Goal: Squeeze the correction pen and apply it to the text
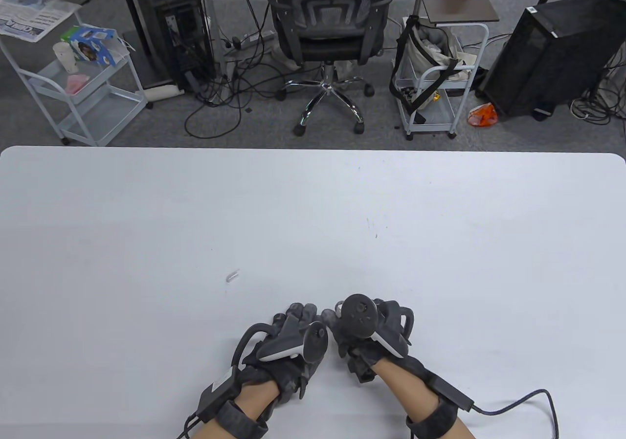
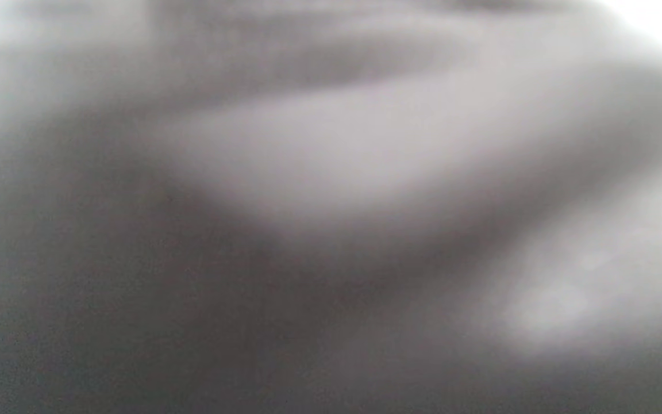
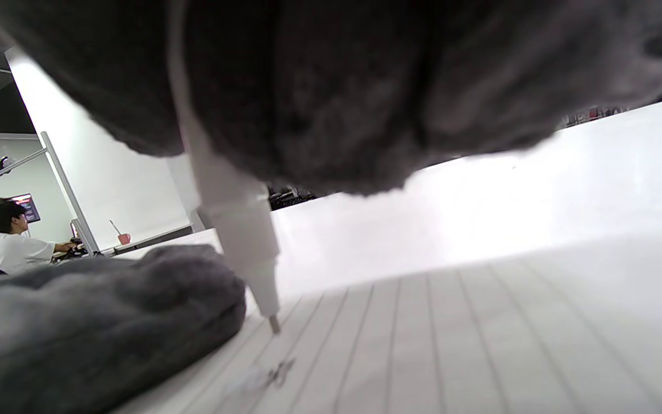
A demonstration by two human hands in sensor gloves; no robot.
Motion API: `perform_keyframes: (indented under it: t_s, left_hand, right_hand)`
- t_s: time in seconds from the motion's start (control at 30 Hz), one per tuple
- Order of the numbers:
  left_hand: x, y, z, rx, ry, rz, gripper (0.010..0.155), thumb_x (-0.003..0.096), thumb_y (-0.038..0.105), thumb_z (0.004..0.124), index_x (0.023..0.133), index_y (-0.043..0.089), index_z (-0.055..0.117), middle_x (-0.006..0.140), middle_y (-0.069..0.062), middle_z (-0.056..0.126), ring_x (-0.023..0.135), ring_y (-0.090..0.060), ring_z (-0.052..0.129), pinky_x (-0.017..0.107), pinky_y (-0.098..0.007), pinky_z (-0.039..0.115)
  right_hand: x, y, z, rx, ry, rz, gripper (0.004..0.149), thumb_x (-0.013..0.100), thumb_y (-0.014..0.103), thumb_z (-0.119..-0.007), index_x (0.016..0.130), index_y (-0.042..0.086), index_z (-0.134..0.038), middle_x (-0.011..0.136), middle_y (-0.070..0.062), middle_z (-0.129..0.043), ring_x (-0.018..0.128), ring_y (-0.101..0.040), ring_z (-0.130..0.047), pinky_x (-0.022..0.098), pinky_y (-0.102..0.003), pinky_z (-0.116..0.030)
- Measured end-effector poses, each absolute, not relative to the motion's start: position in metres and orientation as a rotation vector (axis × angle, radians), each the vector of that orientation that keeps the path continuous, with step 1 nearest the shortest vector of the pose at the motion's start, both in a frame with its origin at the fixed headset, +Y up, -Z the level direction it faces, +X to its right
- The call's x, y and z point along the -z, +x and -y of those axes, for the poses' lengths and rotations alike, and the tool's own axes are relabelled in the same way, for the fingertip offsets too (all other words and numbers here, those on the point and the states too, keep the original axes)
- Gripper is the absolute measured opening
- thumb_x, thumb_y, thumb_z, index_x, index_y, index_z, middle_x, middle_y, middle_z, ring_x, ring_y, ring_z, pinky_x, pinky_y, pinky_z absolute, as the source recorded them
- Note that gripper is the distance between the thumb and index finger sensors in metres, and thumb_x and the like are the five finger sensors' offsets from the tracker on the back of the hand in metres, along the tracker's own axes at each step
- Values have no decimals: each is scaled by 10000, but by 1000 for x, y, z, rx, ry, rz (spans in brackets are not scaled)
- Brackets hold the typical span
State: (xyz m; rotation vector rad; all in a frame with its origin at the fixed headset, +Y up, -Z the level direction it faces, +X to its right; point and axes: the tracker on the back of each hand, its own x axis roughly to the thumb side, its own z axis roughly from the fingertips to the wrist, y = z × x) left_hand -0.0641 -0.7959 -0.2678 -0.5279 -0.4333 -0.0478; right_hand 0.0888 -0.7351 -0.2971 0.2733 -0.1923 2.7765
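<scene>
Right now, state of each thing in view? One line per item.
correction pen: uncapped, gripped by the right hand, tip down just above the lined paper.
lined paper: flat on the white table, faint dark mark near the pen tip.
left hand: resting palm down beside the right hand; whether it presses the paper is hidden.
small clear cap: lying loose on the table, apart from both hands.

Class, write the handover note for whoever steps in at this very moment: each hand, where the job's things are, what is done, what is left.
Right hand: grips the correction pen, tip just above the lined paper.
Left hand: rests beside the right, on the paper.
A small clear cap lies on the table, left of the hands.
Done: pen uncapped, poised near a dark mark.
Left: squeeze, cover the mark. Left wrist view is blurred.
</scene>
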Motion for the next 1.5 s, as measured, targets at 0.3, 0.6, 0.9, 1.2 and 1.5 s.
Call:
perform_keyframes:
  t_s: [0.3, 0.6, 0.9, 1.2, 1.5]
  left_hand:
    - [268, -64, 796, 47, -528, 433, 710, 471, 543, 449, 1044, 289, 115, 1167, -17, 27, 1113, -312, 119, 799, -519, 270]
    - [268, -64, 796, 48, -529, 433, 711, 471, 543, 448, 1044, 289, 114, 1167, -19, 25, 1113, -312, 116, 800, -519, 268]
    - [268, -64, 796, 46, -529, 432, 711, 470, 544, 450, 1044, 291, 115, 1167, -17, 27, 1114, -310, 117, 799, -519, 269]
    - [268, -64, 796, 47, -528, 432, 712, 470, 545, 449, 1044, 289, 115, 1167, -18, 26, 1113, -312, 118, 800, -520, 269]
    - [268, -64, 795, 48, -528, 432, 712, 470, 545, 449, 1044, 290, 114, 1167, -18, 26, 1114, -310, 117, 799, -521, 269]
  right_hand:
    - [298, 88, 742, -2770, 270, 139, 391, 386, 524, -851, 468, 157, -958, 289, -38, -1019, 183, -264, -966, 359, -449, -853]
    - [298, 89, 741, -2760, 259, 130, 387, 386, 519, -854, 461, 154, -959, 281, -40, -1019, 177, -265, -965, 355, -450, -855]
    - [298, 90, 740, -2775, 266, 148, 388, 386, 521, -854, 463, 156, -959, 284, -39, -1019, 180, -264, -966, 359, -447, -856]
    - [300, 89, 740, -2781, 273, 126, 388, 384, 521, -855, 462, 156, -959, 282, -38, -1020, 178, -263, -966, 359, -447, -856]
    - [299, 89, 739, -2794, 299, 122, 391, 383, 525, -853, 464, 158, -958, 284, -34, -1020, 181, -261, -968, 359, -445, -857]
